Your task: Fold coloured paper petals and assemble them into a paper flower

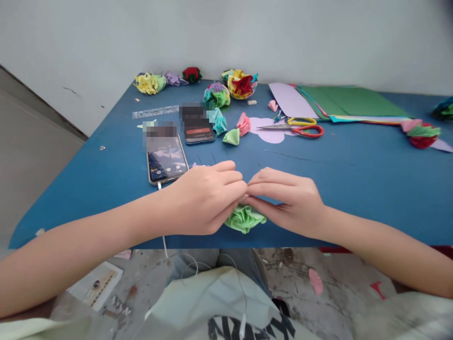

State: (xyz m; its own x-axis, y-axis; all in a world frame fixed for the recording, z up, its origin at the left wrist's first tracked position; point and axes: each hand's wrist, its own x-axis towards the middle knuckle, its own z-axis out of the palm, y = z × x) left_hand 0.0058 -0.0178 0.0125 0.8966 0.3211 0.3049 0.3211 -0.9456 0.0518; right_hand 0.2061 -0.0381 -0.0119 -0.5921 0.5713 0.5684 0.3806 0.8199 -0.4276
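My left hand and my right hand meet fingertip to fingertip near the table's front edge. Just below the fingertips is a light green ruffled paper flower, its swirled folds facing me. Both hands are closed in a pinch at its upper side; the exact grip is partly hidden behind the left fingers. Beyond the hands lie a folded light green paper petal, a pink folded paper petal and a teal one.
Two phones lie left of centre, one with a white cable hanging off the edge. Scissors rest on a purple paper cutout. Green paper sheets, a clear ruler and several finished paper flowers lie farther back.
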